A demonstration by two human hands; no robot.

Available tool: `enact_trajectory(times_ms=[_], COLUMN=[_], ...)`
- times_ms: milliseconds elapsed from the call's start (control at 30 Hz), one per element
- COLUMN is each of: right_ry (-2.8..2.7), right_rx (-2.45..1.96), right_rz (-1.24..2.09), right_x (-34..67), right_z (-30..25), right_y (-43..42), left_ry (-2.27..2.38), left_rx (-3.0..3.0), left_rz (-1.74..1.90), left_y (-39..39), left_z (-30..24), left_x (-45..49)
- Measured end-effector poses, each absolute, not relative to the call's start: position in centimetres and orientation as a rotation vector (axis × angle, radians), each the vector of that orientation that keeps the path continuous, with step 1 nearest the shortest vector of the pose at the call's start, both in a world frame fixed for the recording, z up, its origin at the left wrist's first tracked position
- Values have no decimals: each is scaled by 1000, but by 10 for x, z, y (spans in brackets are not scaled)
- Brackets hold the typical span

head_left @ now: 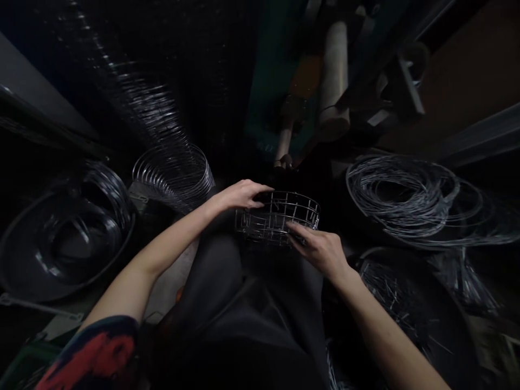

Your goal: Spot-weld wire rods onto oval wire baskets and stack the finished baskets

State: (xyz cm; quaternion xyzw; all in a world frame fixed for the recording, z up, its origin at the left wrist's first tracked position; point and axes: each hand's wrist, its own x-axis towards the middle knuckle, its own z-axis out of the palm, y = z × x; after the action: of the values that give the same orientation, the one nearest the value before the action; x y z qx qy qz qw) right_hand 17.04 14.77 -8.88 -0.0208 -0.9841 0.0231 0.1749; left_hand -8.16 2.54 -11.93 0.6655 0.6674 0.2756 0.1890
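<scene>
A small round wire basket (280, 214) rests on my lap, over dark trousers. My left hand (239, 195) grips its far left rim, fingers curled over the top wire. My right hand (319, 246) holds the near right side, fingers pinched on the wires. The basket's inside looks empty.
A stack of wire rings (174, 173) lies to the left, beside a dark round tub (65, 233). Loose coils of wire (406, 195) lie on the right, with a bin of short cut wires (398, 298) below them. A machine with a pale roller (333, 81) stands ahead.
</scene>
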Motion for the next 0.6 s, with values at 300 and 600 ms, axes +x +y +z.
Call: enact_trajectory(times_ms=[300,600], right_ry=[-2732,-2799], right_rx=[-33,-29], right_rz=[116,130], right_x=[184,188], right_z=[-83,-80], right_y=[153,159], left_ry=[1804,1865], left_rx=[1925,1664], left_rz=[773,858], left_y=[40,-28], left_z=[-93,-138], left_x=[-78,-107])
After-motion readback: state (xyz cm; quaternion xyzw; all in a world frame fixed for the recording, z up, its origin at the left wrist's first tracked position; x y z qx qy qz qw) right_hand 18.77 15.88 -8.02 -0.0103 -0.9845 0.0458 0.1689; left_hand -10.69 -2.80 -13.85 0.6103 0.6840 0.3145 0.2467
